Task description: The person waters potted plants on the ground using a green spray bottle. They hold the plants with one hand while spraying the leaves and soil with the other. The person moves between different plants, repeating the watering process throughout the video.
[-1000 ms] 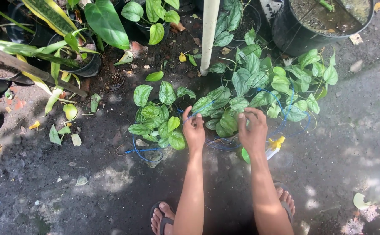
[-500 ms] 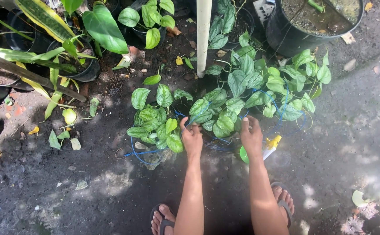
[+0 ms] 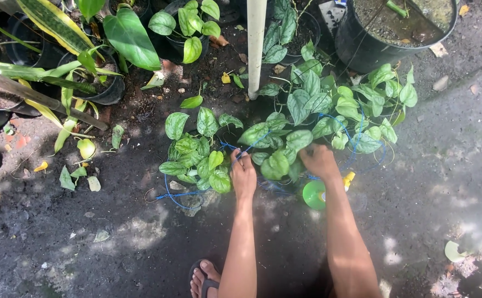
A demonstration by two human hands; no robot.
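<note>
My left hand (image 3: 244, 172) pinches a thin blue string (image 3: 252, 146) that runs up across the silver-green leaves of a trailing plant (image 3: 302, 118). My right hand (image 3: 319, 160) reaches in among the leaves of the middle clump, fingers curled and partly hidden by foliage; what it grips is hidden. A second leafy clump (image 3: 197, 152) lies just left of my left hand. More blue string loops on the ground (image 3: 172, 190) and around the right clump (image 3: 362, 138). A green spray bottle with a yellow nozzle (image 3: 321, 193) lies under my right wrist.
A white pole (image 3: 256, 44) stands behind the plants. A large black pot of soil (image 3: 362, 47) sits at top right; several black pots with broad-leaved plants (image 3: 108, 83) crowd the top left. The ground is dark, dappled concrete with my sandalled left foot (image 3: 203, 278) below.
My right hand has pushed forward into the leaves, lifting them over its fingers. My left hand stays on the blue string. The green bottle base now shows more fully.
</note>
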